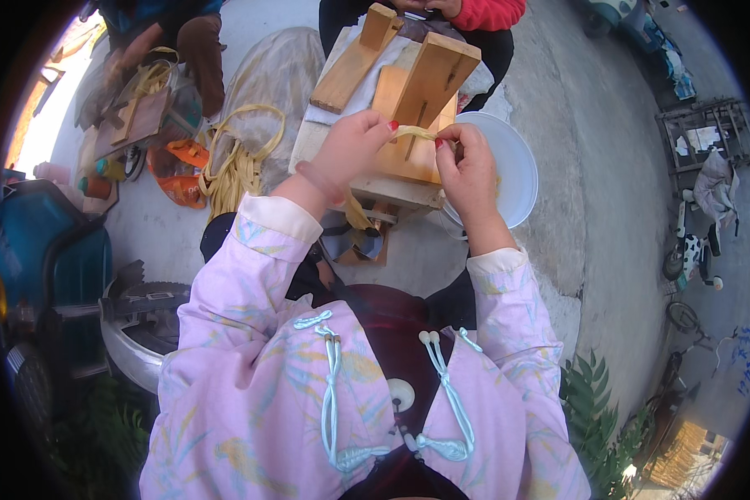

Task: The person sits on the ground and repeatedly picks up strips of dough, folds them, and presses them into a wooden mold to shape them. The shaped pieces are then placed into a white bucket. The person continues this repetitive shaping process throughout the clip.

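A pale yellow fibre strip [416,132] is stretched between my two hands, above the near end of a wooden device. My left hand [357,140] pinches its left end; a bracelet rings that wrist. At the strip's other end, my right hand [470,159] grips it between thumb and fingers. Under the hands lies a wooden board [406,164] with an upright wooden block [439,78] that has a narrow slot. Both rest on a pale low bench [303,147]. Another length of yellowish strip [354,212] hangs below my left wrist.
A white bucket [519,169] stands right of the bench. Further left are looped yellow strips [234,178], an orange bag [178,172] and a plastic-wrapped bundle [281,69]. A second wooden L-shaped piece [353,69] lies behind. Two people sit opposite, one in a red sleeve [490,14].
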Tool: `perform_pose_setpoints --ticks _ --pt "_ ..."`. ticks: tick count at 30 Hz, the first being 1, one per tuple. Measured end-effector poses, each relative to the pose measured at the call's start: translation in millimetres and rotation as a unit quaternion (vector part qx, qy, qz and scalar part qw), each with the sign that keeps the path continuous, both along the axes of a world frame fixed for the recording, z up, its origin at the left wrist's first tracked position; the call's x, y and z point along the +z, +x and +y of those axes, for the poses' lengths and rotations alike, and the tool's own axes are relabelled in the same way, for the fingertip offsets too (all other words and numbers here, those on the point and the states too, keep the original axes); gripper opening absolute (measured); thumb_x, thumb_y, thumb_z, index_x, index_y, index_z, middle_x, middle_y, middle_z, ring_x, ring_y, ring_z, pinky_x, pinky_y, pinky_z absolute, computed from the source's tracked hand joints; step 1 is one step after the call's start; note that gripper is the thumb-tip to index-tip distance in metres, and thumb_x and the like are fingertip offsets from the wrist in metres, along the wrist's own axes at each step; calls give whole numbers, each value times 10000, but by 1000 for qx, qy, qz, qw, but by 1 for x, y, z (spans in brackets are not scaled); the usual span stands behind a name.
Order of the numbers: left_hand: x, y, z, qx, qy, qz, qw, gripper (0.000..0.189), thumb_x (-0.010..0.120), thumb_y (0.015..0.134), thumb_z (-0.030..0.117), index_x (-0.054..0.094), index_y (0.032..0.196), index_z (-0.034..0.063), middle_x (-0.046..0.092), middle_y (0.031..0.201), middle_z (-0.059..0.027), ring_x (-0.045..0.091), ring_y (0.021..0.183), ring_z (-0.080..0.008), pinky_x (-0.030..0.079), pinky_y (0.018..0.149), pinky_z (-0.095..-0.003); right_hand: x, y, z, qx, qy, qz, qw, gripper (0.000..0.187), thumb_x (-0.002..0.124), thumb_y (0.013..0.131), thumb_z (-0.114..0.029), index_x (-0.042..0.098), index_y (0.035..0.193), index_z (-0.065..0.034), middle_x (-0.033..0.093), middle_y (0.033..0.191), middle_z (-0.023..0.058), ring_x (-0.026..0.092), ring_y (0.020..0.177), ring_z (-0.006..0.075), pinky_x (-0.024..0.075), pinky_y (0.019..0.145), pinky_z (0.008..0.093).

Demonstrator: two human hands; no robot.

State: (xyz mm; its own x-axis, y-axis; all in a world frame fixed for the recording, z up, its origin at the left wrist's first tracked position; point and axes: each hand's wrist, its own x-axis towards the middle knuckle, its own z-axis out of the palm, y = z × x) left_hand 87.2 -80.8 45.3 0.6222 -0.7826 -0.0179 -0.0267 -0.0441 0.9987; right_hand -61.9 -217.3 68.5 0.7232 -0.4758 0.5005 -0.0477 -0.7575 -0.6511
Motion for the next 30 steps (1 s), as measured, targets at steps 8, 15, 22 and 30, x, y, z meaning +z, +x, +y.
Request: perform_pose_setpoints --ticks 8,15,22,30 --pt "-17 -12 31 -47 94 -263 959 199 611 952 192 639 921 -3 647 833 -94 601 779 -214 479 676 -331 -27 -30 -46 -91 -163 115 976 175 638 864 -62 646 1038 -49 655 1049 153 625 952 351 493 819 439" --pt "-8 -66 63 -245 30 118 962 163 666 951 161 617 940 6 616 774 -2 578 730 -65 479 641 -255 15 -83 50 222 -66 118 966 297 721 792 -68 640 1077 -52 655 957 119 616 883 321 478 770 422" --pt "-15 -77 77 -317 -12 126 940 188 656 970 190 576 995 22 603 823 22 551 724 -42 470 634 -230 14 -108 58 150 -168 69 972 212 738 771 -47 637 957 -66 635 793 81 601 697 283 446 627 392" --pt "-12 -68 87 -254 -29 260 931 154 572 1010 190 594 980 40 609 834 11 510 693 -51 415 615 -199 25 -115 61 171 -244 90 950 338 653 769 2 626 1101 -60 646 794 76 610 706 255 450 606 400"
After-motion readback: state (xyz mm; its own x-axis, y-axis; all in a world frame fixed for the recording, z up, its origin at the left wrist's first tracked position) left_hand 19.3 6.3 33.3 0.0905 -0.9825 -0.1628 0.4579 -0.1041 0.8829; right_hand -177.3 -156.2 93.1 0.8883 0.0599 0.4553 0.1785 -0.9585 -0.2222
